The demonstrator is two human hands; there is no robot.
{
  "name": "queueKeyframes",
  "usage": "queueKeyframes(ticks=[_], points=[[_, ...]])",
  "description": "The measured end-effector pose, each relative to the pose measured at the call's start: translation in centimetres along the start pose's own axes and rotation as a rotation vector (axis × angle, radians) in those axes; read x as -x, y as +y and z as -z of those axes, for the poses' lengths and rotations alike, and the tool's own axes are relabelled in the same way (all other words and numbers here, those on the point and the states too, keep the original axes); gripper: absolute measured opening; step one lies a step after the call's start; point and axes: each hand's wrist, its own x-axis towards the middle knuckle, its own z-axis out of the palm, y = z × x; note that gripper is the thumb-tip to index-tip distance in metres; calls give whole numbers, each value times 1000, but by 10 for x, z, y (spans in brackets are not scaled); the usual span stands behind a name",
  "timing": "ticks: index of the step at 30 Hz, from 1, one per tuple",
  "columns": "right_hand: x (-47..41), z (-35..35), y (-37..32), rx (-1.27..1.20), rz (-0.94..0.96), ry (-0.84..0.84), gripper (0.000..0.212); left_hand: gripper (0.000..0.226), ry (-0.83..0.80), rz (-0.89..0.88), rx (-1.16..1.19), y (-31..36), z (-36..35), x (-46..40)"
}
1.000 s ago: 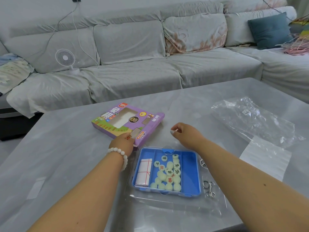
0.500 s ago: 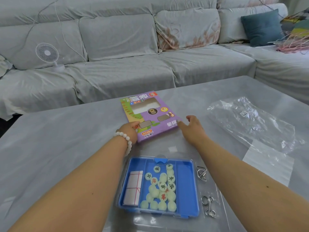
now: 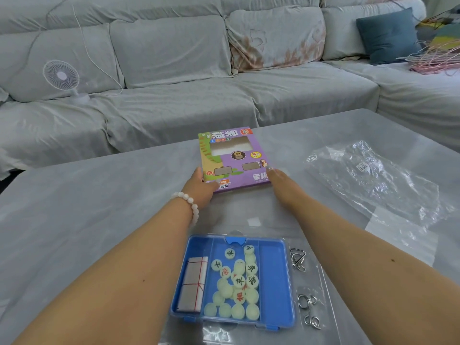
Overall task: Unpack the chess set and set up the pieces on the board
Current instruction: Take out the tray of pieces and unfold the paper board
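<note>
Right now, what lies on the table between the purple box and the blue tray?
In the head view, only clear plastic film on the grey table lies between the purple box and the blue tray; no pieces.

**Tray near, box beyond**

On the table (image 3: 87,195) the tray (image 3: 273,282) lies nearest, holding the folded board (image 3: 193,285) at its left and the pieces (image 3: 236,285) in its middle. The wire puzzles (image 3: 305,287) lie just right of it. The box (image 3: 234,158) lies behind, the plastic bag (image 3: 373,180) to the right.
</note>
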Motion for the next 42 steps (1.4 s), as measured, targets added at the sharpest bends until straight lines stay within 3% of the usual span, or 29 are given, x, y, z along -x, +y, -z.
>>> queueKeyframes(ticks=[2, 7, 10, 14, 19, 23, 28, 30, 32, 35, 39, 42], points=[[2, 0, -2, -9, 15, 10, 55, 34, -1, 8, 11, 1, 0, 8], [17, 2, -5, 18, 3, 42, 59, 72, 13, 35, -76, -4, 6, 37], [32, 2, -10, 56, 7, 46, 59, 78, -12, 16, -103, -6, 11, 58], [64, 8, -19, 125, 28, 18, 57, 73, -74, -91, -207, -3, 11, 95], [111, 30, -14, 172, 12, 96, 52, 69, -139, -170, -545, -13, 8, 142], [146, 47, 15, -7, -122, 123, 63, 60, -35, -130, -727, -39, 0, 171], [165, 31, 26, -203, -189, 25, 92, 41, 41, -68, -673, -55, -5, 197], [162, 20, 23, -222, -114, -46, 82, 31, 119, -70, -673, -63, 0, 203], [158, 13, 13, -115, -20, -131, 49, 29, 211, -79, -649, -70, 8, 210], [149, 11, 2, 129, 122, -85, 32, 31, 296, -120, -564, -82, 16, 218], [138, 2, -5, 576, 310, -116, 34, 47, 286, -143, -420, -102, 26, 220], [133, -6, -11, 903, 332, -190, 33, 56, 269, -218, -329, -113, 32, 218]])
